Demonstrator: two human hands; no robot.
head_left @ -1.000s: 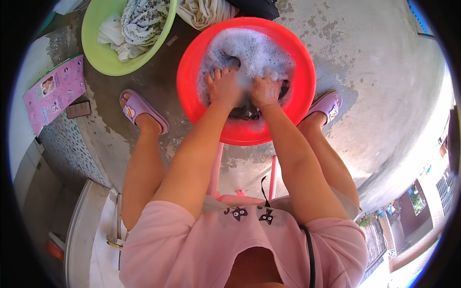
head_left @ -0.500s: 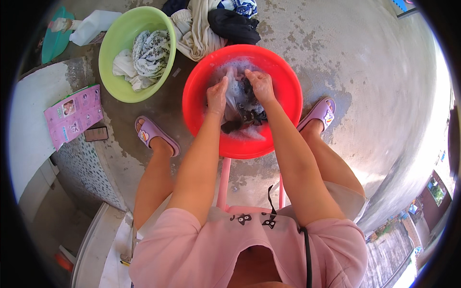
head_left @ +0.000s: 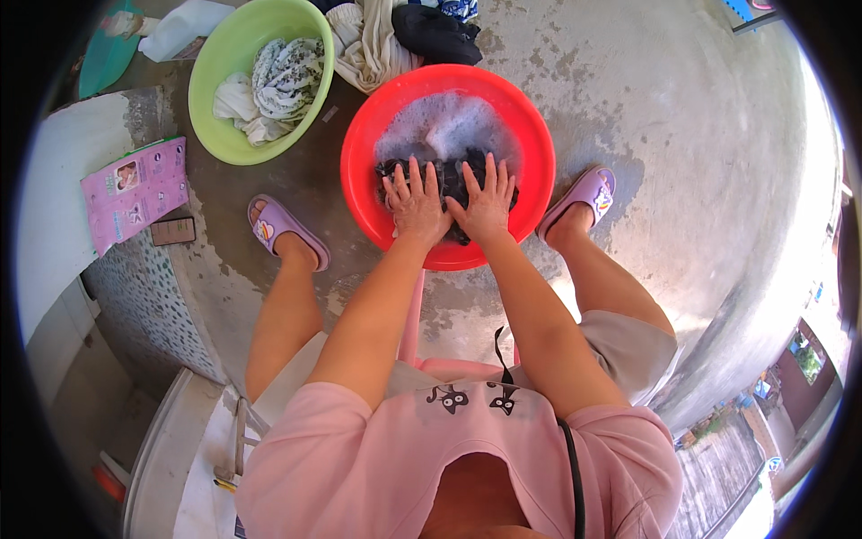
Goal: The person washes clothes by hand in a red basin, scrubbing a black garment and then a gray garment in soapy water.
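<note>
A red basin [head_left: 537, 171] holds foamy suds [head_left: 449, 121] and wet dark cloth [head_left: 455, 184]. Side by side, both my hands lie flat on that cloth near the basin's close side. My left hand [head_left: 417, 208] has its fingers spread over the cloth's left part. With thumb out and fingers apart, my right hand [head_left: 485, 202] presses on the right part. The two thumbs almost meet in the middle. What lies under the palms and beneath the foam is hidden.
At the left stands a light green basin [head_left: 202, 108] with white and dark-patterned cloth [head_left: 285, 81]. Beige cloth [head_left: 368, 45] and black cloth [head_left: 435, 34] lie on the floor beyond the red basin. A pink packet [head_left: 135, 193] and a phone [head_left: 173, 231] are at far left.
My hands have come down from over the basin's middle and spread flat on the dark cloth, nearer to me. The dark cloth now lies bunched across the basin, with foam beyond it.
</note>
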